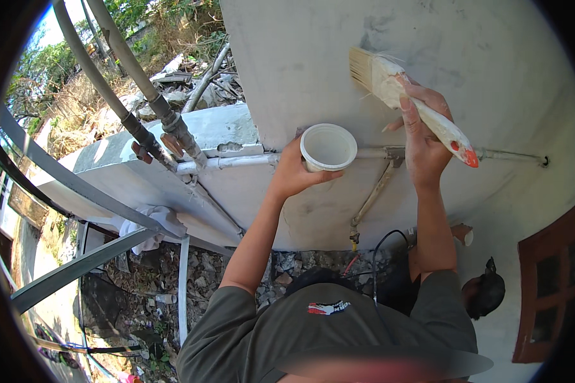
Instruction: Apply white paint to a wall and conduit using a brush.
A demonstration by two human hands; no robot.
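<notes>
My left hand (298, 171) is wrapped round a small white plastic tub (329, 147), held up with its mouth facing me. Pale whitish stuff shows inside the tub; how much cannot be made out. In my right hand (426, 137) is a wide paintbrush (382, 78) with pale bristles and a white, paint-smeared handle ending in an orange tip. The bristles point up and left at the light grey wall (294, 57); whether they touch it I cannot tell. Tub and brush are apart.
A white horizontal pipe (230, 162) runs along the wall behind my hands, with a branch pipe (372, 195) dropping from it. Upright grey pipes with valves (166, 118) stand at left. Metal bars (83, 268) cross the lower left. Rubble (201, 274) covers the ground below. A brown-framed window (546, 281) is at right.
</notes>
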